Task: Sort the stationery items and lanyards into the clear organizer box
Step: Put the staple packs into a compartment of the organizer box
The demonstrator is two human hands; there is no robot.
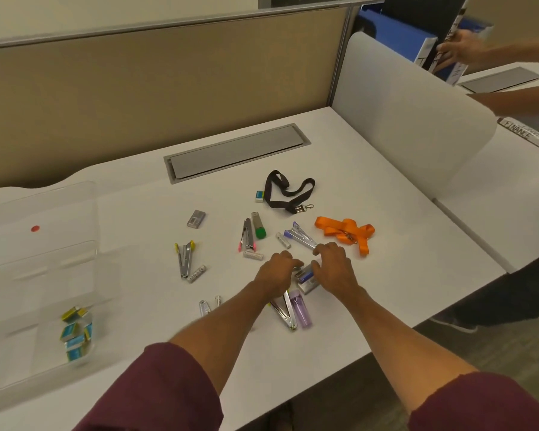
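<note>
Stationery lies scattered on the white desk (131,213). My left hand (277,270) and my right hand (335,267) meet over a small blue-and-grey stapler (304,274), fingers curled around it. A purple stapler (301,309) and an open metal one (283,312) lie just below my hands. A black lanyard (282,194) and an orange lanyard (346,233) lie farther back. The clear organizer box (41,269) stands at the left, holding several small staple boxes (75,332) in its near corner.
More open staplers (185,258) (247,234) (301,234), batteries (197,273), a green-capped item (259,227) and an eraser (260,196) lie about. A grey cable hatch (237,152) sits at the back. Another person's hand (461,48) handles binders at the neighbouring desk, far right.
</note>
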